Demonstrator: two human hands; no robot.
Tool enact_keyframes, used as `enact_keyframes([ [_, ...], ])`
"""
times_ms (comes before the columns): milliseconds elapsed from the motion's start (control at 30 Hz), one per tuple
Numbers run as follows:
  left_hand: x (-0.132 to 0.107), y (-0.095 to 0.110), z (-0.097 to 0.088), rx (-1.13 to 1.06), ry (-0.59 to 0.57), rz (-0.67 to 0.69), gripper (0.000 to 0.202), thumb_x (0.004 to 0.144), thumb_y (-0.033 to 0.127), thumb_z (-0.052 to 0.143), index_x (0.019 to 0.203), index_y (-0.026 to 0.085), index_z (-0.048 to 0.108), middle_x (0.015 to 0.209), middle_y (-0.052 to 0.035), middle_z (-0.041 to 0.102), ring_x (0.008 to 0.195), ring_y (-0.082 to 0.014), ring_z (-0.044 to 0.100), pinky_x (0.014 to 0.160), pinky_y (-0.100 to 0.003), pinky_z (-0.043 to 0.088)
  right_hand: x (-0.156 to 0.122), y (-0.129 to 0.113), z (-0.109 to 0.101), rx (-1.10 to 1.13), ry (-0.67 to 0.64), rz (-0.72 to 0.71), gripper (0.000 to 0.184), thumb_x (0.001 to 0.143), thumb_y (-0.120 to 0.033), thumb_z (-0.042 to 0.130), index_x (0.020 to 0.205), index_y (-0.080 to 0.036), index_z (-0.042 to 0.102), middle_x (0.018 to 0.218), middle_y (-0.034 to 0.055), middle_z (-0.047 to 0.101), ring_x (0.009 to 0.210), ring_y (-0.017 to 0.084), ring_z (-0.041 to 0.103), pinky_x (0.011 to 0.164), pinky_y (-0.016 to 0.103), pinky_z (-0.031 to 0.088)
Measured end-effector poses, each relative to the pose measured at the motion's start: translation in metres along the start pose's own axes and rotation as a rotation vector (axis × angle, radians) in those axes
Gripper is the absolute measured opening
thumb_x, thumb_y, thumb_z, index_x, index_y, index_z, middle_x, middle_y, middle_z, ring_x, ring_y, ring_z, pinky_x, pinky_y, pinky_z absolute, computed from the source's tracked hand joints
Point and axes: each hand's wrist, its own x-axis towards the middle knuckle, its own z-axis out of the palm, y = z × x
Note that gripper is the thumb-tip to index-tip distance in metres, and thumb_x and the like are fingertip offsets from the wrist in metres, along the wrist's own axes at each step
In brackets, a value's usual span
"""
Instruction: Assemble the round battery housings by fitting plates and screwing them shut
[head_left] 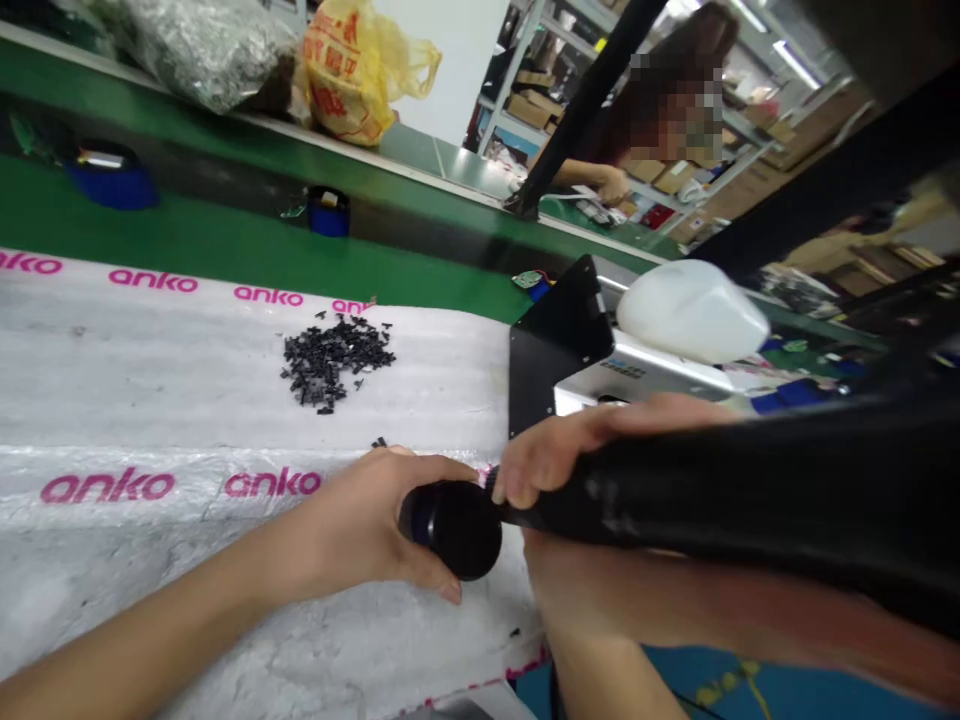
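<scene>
My left hand [367, 515] curls its thumb and fingers around a short, round black object [466, 532] with a smooth end face, held above the white wrapped surface. My right hand [551, 452] is closed on a long black tool [697, 490], its fingertips at the tapered front end; the tool's exact kind is unclear from blur. The tip meets or nearly meets the right rim of the round object; contact cannot be made out. Behind my left hand lies a pile of small black plastic pieces [334, 355].
White "anko" wrapping [150, 380] covers the work surface. A black and silver machine [562, 340] with a white bag-like object [690, 310] stands right. Blue round parts [328, 212] sit on the green strip behind. Beyond are a yellow bag [349, 75] and another person's hand [611, 185].
</scene>
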Motion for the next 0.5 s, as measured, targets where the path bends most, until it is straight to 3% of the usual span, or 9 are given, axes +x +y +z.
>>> enact_keyframes([
  [100, -0.003, 0.0, -0.001, -0.066, 0.018, -0.004, 0.06, 0.069, 0.024, 0.088, 0.12, 0.029, 0.057, 0.12, -0.0001, 0.067, 0.119, -0.0265, 0.06, 0.099, -0.035, 0.047, 0.012, -0.005, 0.001, 0.078, 0.026, -0.033, 0.056, 0.078, -0.079, 0.059, 0.086, -0.024, 0.058, 0.051, -0.0037, 0.057, 0.034, 0.017, 0.049, 0.033, 0.03, 0.043],
  [167, -0.005, -0.003, -0.004, -0.02, 0.008, 0.02, 0.052, 0.074, 0.024, 0.085, 0.117, 0.029, 0.056, 0.125, -0.0023, 0.061, 0.123, -0.0273, 0.056, 0.103, -0.038, 0.045, 0.025, -0.015, -0.011, 0.079, 0.052, -0.083, 0.053, 0.087, -0.074, 0.049, 0.093, -0.023, 0.058, 0.052, -0.0041, 0.056, 0.034, 0.015, 0.048, 0.032, 0.027, 0.042],
  [300, -0.013, -0.014, -0.013, 0.027, -0.07, 0.023, 0.049, 0.087, 0.032, 0.072, 0.131, 0.04, 0.051, 0.144, -0.0013, 0.05, 0.134, -0.0287, 0.048, 0.11, -0.041, 0.042, 0.051, -0.031, -0.05, -0.154, 0.341, -0.435, 0.045, 0.104, -0.047, 0.022, 0.093, -0.022, 0.057, 0.055, -0.005, 0.052, 0.04, 0.011, 0.053, 0.039, 0.019, 0.043],
  [400, -0.017, -0.023, -0.012, 0.05, -0.08, -0.03, 0.052, 0.096, 0.044, 0.057, 0.144, 0.051, 0.038, 0.155, 0.0052, 0.044, 0.145, -0.0286, 0.037, 0.119, -0.047, 0.032, 0.065, -0.023, -0.074, -0.288, 0.481, -0.546, 0.036, 0.102, -0.042, 0.032, 0.093, -0.018, 0.057, 0.053, -0.0049, 0.051, 0.041, 0.012, 0.055, 0.037, 0.018, 0.041],
  [500, -0.012, -0.026, -0.002, 0.152, -0.016, -0.026, 0.079, 0.077, 0.048, 0.079, 0.145, 0.05, 0.039, 0.159, 0.0043, 0.039, 0.145, -0.0344, 0.035, 0.118, -0.049, 0.033, 0.067, -0.012, -0.086, -0.28, 0.494, -0.467, 0.038, 0.098, -0.052, 0.04, 0.099, -0.016, 0.054, 0.053, -0.005, 0.053, 0.037, 0.013, 0.052, 0.033, 0.021, 0.039],
])
